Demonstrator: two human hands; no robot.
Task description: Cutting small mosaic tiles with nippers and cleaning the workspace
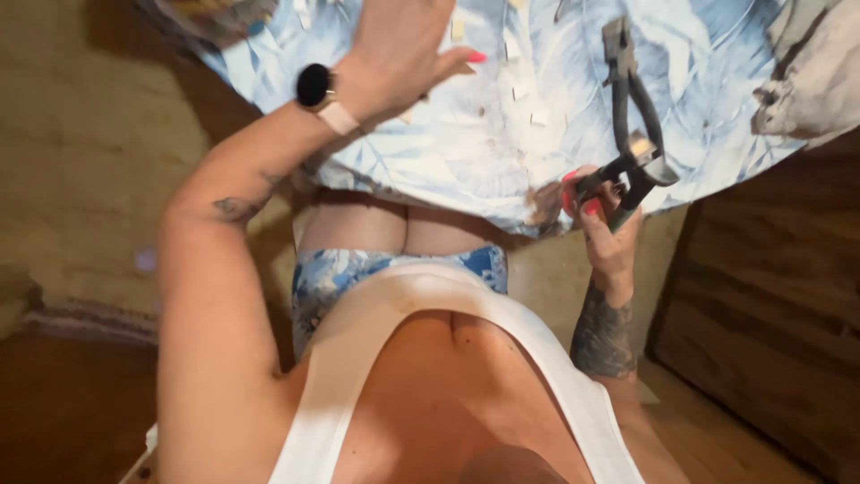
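A: Head view only. Right hand is wrapped around the dark handles of a pair of pliers, jaws pointing up and away over the surface.

B: Where's the tool exactly?

A: Right side of frame, above the near edge of the surface, which is covered in a blue-and-white leaf-print cloth. Handles sit in the fist, nose lies further out over the cloth. A small pale piece seems caught between the handles near the grip; can't tell what it is.

B: Handling?

A: Metal, stiff, probably somewhat heavy for its size. Coated handles look grippy, so that's the place to hold it, as now. Pivot and nose are bare and hard, so a pinch risk there.

B: Left hand?

A: Left hand is spread flat, fingers wide, resting on or just over the cloth at top centre; palm contact is hidden, so I can't tell. It holds nothing. Dark watch on the wrist.

B: Anything else on the cloth?

A: Small pale chips scattered between the two hands. They look light and easy to scatter.

B: Room to move?

A: The surface's curved near edge runs close to the person's lap. Open cloth between the hands. A wooden panel stands right of the right hand, near it. Floor to the left is open.
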